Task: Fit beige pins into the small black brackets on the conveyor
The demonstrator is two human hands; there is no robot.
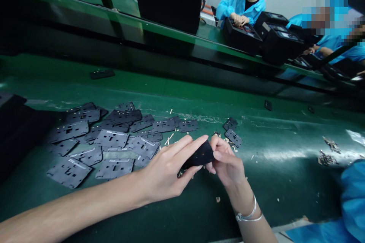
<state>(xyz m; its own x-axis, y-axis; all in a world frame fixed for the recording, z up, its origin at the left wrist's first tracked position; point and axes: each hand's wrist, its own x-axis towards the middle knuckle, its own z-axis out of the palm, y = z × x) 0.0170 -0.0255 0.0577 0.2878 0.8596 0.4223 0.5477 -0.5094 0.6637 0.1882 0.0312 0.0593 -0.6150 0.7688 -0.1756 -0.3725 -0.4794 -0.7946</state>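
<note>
Between my left hand (168, 171) and my right hand (226, 163) is a small black foam-like piece (199, 155), pinched by the fingers of both hands. A silver bangle circles my right wrist (249, 212). To the left of my hands, several flat black die-cut plates with rectangular cutouts (111, 138) lie in a loose, overlapping spread. Two similar plates (233, 138) rest just beyond my right hand. Small beige scraps (169, 138) are scattered around the plates and near my fingers.
The plates lie on a green conveyor belt (182, 95). A dark stack (17, 133) stands at its left end, and a blue sleeve (353, 197) intrudes at lower right. Beyond a raised green rail, co-workers in blue smocks (242, 11) handle black cases (242, 36).
</note>
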